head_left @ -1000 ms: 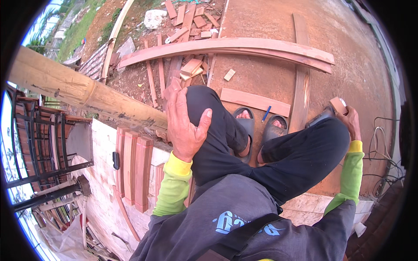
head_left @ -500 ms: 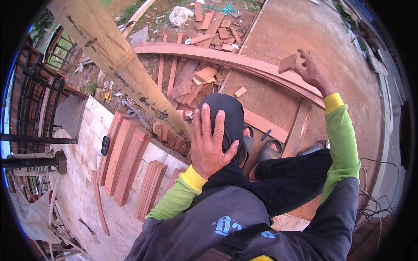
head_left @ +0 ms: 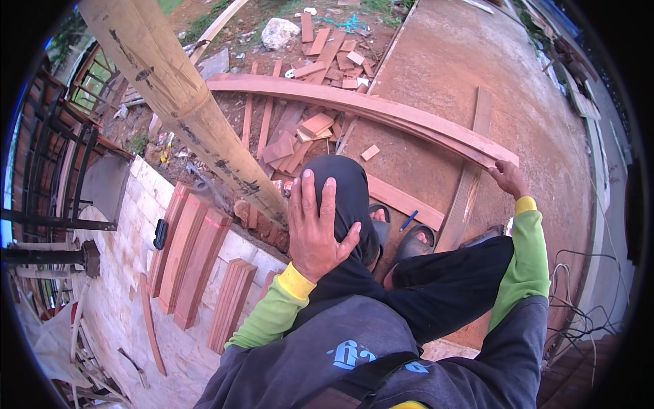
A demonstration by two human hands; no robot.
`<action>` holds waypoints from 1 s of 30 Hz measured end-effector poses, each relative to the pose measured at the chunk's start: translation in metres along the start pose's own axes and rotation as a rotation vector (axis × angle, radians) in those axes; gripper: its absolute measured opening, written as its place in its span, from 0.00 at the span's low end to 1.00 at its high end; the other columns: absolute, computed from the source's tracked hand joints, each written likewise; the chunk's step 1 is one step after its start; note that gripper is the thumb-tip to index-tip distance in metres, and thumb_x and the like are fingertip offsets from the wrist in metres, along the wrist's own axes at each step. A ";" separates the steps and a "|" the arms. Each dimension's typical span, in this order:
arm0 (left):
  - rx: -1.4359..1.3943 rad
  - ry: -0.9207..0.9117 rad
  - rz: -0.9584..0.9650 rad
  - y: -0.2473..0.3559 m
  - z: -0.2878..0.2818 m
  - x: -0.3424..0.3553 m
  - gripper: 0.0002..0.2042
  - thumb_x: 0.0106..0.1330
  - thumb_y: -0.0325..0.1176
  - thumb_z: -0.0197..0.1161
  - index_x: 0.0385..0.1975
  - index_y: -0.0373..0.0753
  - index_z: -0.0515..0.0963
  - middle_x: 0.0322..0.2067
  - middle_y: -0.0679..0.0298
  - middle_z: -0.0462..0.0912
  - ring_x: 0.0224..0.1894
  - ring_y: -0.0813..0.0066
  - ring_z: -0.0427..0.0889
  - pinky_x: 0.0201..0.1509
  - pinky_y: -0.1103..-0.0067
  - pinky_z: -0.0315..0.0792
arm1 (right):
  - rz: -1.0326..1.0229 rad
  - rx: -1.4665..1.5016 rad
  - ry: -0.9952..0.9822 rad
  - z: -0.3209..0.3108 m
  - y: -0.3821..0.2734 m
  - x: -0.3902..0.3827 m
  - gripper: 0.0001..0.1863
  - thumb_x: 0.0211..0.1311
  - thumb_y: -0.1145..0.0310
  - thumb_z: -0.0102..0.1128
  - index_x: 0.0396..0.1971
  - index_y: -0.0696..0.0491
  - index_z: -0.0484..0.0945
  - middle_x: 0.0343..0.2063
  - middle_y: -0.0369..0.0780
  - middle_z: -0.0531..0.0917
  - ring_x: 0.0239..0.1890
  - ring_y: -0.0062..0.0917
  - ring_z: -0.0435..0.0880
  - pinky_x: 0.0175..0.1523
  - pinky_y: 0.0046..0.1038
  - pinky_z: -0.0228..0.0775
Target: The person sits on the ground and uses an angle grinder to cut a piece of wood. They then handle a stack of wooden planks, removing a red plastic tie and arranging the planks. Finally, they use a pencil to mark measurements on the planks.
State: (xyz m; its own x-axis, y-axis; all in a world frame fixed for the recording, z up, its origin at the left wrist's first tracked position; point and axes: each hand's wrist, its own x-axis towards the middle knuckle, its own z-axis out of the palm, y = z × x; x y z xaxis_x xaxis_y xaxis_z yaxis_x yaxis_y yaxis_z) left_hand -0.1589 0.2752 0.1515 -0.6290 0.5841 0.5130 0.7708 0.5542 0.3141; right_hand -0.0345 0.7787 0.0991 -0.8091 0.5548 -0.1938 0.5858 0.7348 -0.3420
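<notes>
My left hand [head_left: 319, 228] lies flat on my raised knee [head_left: 334, 170], its fingers stretched out and nothing in them. Out to the right, my right hand [head_left: 511, 180] has its fingers curled over the near end of a long reddish wooden plank [head_left: 381, 107]. At least one more plank runs along the near side of this one. Both cross the view in front of my feet. Beneath their right end lies a flat wooden board [head_left: 463, 199], pointing away from me. A small wooden block [head_left: 370, 152] sits on the ground between the long planks and my knee.
A bamboo post [head_left: 197, 112] leans close by my left hand. Cut planks [head_left: 201, 269] stand grouped on the pale tiled ledge [head_left: 122, 307] beside a black tool [head_left: 160, 234]. Offcuts [head_left: 334, 58] are heaped beyond the long planks. A blue pen [head_left: 409, 219] lies near my sandals; cables [head_left: 579, 320] tangle at right.
My right hand has come down and nearer, from above the planks to their end. The wooden block by its fingers earlier no longer shows there. My left hand stays on the knee.
</notes>
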 end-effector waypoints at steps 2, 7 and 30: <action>0.011 -0.006 -0.007 0.001 -0.001 -0.001 0.40 0.59 0.47 0.64 0.68 0.34 0.57 0.67 0.38 0.54 0.68 0.36 0.54 0.70 0.52 0.52 | 0.224 0.067 -0.114 0.002 0.018 -0.010 0.26 0.63 0.56 0.59 0.49 0.65 0.76 0.35 0.51 0.84 0.32 0.33 0.85 0.28 0.31 0.77; 0.015 -0.020 -0.024 0.002 -0.004 -0.001 0.41 0.59 0.48 0.64 0.68 0.35 0.56 0.68 0.39 0.52 0.69 0.36 0.53 0.70 0.52 0.52 | 0.216 0.289 -0.003 0.007 0.012 -0.009 0.28 0.63 0.55 0.59 0.51 0.65 0.75 0.32 0.48 0.84 0.27 0.26 0.82 0.24 0.28 0.73; -0.382 0.103 -0.736 -0.050 -0.047 -0.176 0.17 0.68 0.36 0.60 0.52 0.33 0.75 0.45 0.51 0.81 0.45 0.63 0.82 0.48 0.74 0.75 | 0.182 0.151 -0.286 0.013 0.022 0.006 0.30 0.66 0.51 0.57 0.61 0.56 0.69 0.33 0.38 0.77 0.29 0.19 0.78 0.24 0.19 0.66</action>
State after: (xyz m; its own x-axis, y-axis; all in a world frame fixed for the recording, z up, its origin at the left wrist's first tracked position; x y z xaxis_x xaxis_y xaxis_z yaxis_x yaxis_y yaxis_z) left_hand -0.0823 0.1168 0.0827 -0.9873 0.0838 0.1353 0.1591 0.5233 0.8372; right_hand -0.0273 0.7931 0.0784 -0.6853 0.5240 -0.5058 0.7250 0.5564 -0.4059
